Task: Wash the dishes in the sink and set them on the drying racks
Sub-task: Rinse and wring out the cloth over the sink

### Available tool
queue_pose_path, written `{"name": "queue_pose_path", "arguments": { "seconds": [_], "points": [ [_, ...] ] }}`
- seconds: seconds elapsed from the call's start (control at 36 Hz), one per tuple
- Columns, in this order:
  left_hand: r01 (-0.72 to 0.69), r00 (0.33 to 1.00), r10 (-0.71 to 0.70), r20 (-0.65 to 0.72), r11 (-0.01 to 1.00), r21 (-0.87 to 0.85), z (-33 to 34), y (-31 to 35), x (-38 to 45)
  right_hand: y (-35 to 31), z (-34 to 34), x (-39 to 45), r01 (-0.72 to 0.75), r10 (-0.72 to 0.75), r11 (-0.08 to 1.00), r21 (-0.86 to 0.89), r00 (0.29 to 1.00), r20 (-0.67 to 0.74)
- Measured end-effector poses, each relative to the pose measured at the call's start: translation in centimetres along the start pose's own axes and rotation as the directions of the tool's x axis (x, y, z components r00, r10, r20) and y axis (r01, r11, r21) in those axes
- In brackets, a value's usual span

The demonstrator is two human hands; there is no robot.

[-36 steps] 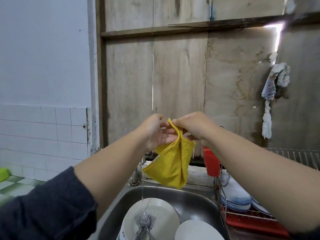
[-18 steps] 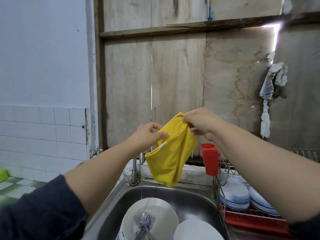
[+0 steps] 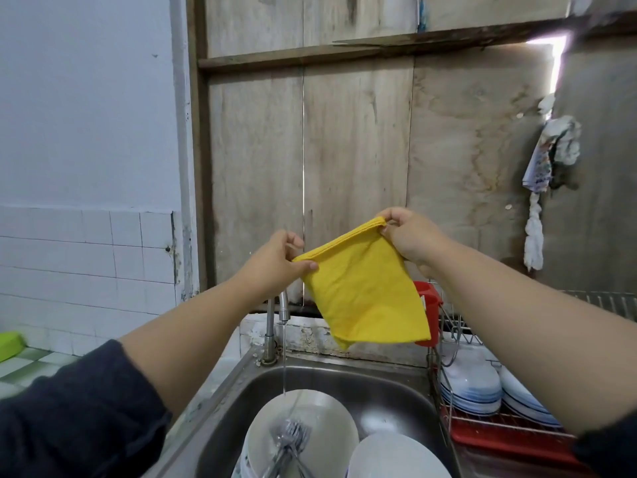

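Holding a yellow cloth (image 3: pixel 362 291) up by its top corners, the left hand (image 3: pixel 275 267) and right hand (image 3: pixel 410 236) each pinch one. Dirty plates (image 3: pixel 303 439) wait in the sink (image 3: pixel 386 384) straight below.

No readable text, label, brand, number or sign anywhere in view. Printed cloth (image 3: pixel 537 163) hanging on wooden wall, up and right of sink (image 3: pixel 344 381), carries coloured pattern, too blurred to read. Small white mark on red cup (image 3: pixel 429 305), illegible.
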State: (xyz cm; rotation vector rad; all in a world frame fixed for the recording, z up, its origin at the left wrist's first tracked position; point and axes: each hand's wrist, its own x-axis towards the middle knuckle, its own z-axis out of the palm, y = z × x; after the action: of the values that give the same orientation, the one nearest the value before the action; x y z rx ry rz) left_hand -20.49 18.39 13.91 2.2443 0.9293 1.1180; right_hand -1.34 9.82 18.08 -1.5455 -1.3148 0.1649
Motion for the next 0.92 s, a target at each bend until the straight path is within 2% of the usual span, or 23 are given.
{"name": "queue_pose_path", "arguments": {
  "seconds": [0.14,0.25,0.31,0.36,0.42,0.5,0.58,0.64,0.72,0.81,0.92],
  "points": [
    [-0.023,0.993,0.015,0.117,0.998,0.064,1.4,1.5,-0.4,-0.4,0.8,0.1,0.059,-0.059,0.998,0.004,0.998,0.002],
    [0.002,0.993,-0.014,0.117,0.995,0.101,2.4,2.7,-0.5,-0.7,1.2,0.0,0.086,-0.086,0.996,0.007,0.996,0.021],
    [0.048,0.99,-0.05,0.129,0.999,0.015,2.5,2.9,-0.5,-0.7,1.2,-0.2,0.081,-0.082,0.995,0.06,0.997,0.003],
    [0.148,0.98,-0.12,0.157,0.972,-0.183,2.5,3.2,-0.8,0.0,1.4,-0.6,0.044,-0.042,0.99,0.136,0.999,-0.021],
    [0.289,0.952,-0.229,0.204,0.892,-0.348,2.7,3.6,-1.1,1.1,2.0,-1.3,-0.025,0.038,0.972,0.232,0.998,-0.055],
    [0.493,0.87,-0.405,0.282,0.736,-0.464,3.2,3.9,-1.6,3.1,3.3,-2.8,-0.105,0.131,0.946,0.308,0.989,-0.065],
    [0.584,0.808,-0.487,0.332,0.59,-0.557,4.1,3.6,-2.4,6.0,5.2,-5.6,-0.179,0.2,0.937,0.301,0.979,-0.04],
    [0.601,0.783,-0.522,0.337,0.496,-0.627,4.8,2.9,-3.0,7.9,6.7,-8.0,-0.215,0.247,0.922,0.321,0.967,-0.062],
    [0.584,0.757,-0.581,0.299,0.396,-0.708,5.3,1.8,-3.7,9.1,8.4,-11.5,-0.351,0.408,0.853,0.387,0.91,-0.073],
    [0.504,0.757,-0.615,0.222,0.333,-0.797,5.8,0.2,-4.4,10.0,9.8,-13.6,-0.503,0.558,0.68,0.534,0.827,0.069],
    [0.481,0.673,-0.728,0.132,0.295,-0.825,7.6,-1.9,-6.6,11.0,10.8,-15.5,-0.685,0.607,0.572,0.451,0.724,0.329]
  ]
}}
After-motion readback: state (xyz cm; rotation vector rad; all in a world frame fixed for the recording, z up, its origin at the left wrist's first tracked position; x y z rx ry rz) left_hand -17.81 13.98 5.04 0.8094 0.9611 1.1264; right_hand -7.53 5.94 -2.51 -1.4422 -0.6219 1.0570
